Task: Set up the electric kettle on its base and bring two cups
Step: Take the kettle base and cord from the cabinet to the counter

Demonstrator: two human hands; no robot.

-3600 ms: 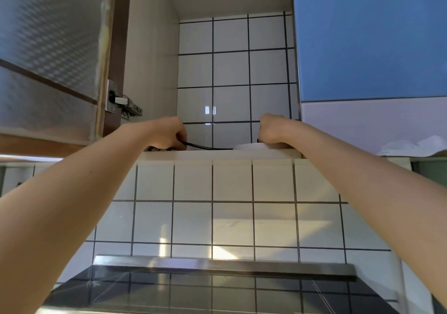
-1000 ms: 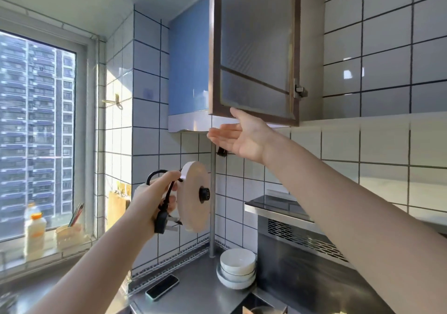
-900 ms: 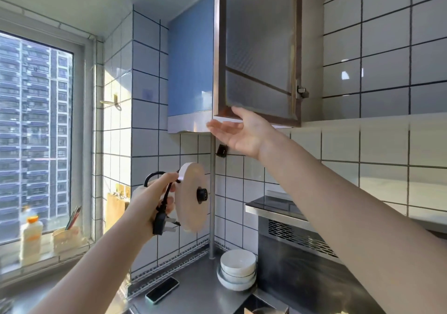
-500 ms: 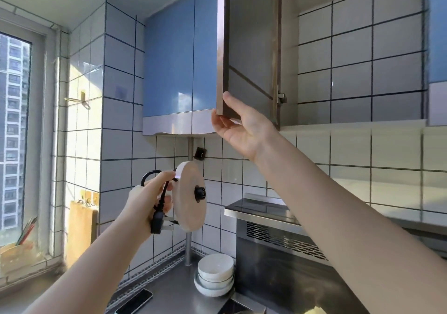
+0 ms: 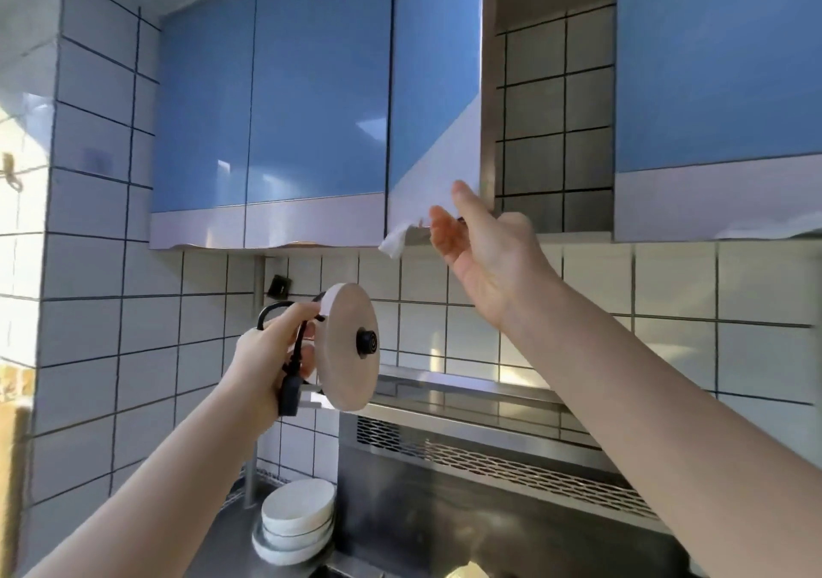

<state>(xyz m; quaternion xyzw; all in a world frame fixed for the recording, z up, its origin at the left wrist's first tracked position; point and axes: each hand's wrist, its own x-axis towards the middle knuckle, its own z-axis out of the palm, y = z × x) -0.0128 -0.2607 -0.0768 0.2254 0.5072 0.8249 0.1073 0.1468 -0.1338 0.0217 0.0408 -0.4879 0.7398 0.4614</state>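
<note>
My one camera rides on my head, tilted up from arm's reach at the blue wall cabinets and tiled wall, my forearms entering from the bottom corners, the range hood low at right

**Kitchen wall and counter**

Blue cabinet doors are hanging over white wall tiles. A stack of white bowls is sitting on the desk beside the steel range hood.

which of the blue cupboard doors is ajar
The third blue cupboard door from the left, by the right hand; a tiled gap shows beside it, the others sit flush.
</note>
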